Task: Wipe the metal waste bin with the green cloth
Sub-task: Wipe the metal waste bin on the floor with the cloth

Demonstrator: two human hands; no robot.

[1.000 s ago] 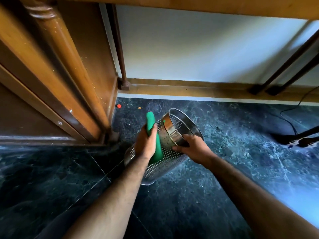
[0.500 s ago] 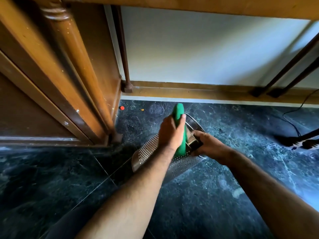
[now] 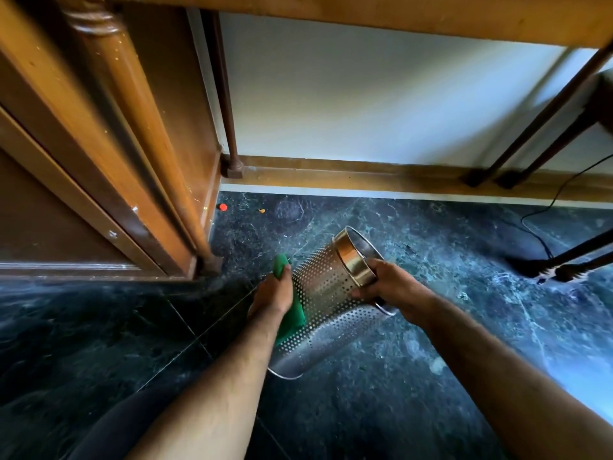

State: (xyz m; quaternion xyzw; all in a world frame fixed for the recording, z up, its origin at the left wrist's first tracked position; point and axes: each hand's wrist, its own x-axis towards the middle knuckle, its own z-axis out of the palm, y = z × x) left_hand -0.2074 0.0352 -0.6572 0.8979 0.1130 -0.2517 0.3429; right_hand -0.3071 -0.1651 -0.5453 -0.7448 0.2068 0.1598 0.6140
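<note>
The perforated metal waste bin [image 3: 326, 298] is tilted over the dark floor, its open shiny rim pointing up and to the right. My right hand [image 3: 389, 287] grips that rim from the right side. My left hand [image 3: 273, 295] presses the folded green cloth [image 3: 292, 315] flat against the bin's left wall, near its lower half. One end of the cloth sticks out above my fingers. The bin's base rests on or close to the floor; I cannot tell which.
A wooden cabinet [image 3: 109, 154] with a turned post stands at the left. A white wall and wooden skirting [image 3: 365, 175] run behind. Dark chair legs [image 3: 517, 151] and a black cable [image 3: 537, 234] are at the right. Small red debris [image 3: 222, 206] lies on the marble floor.
My left hand and the cloth slid from the bin's rim down along its left wall. The bin now shows more of its perforated side, with the rim turned further right.
</note>
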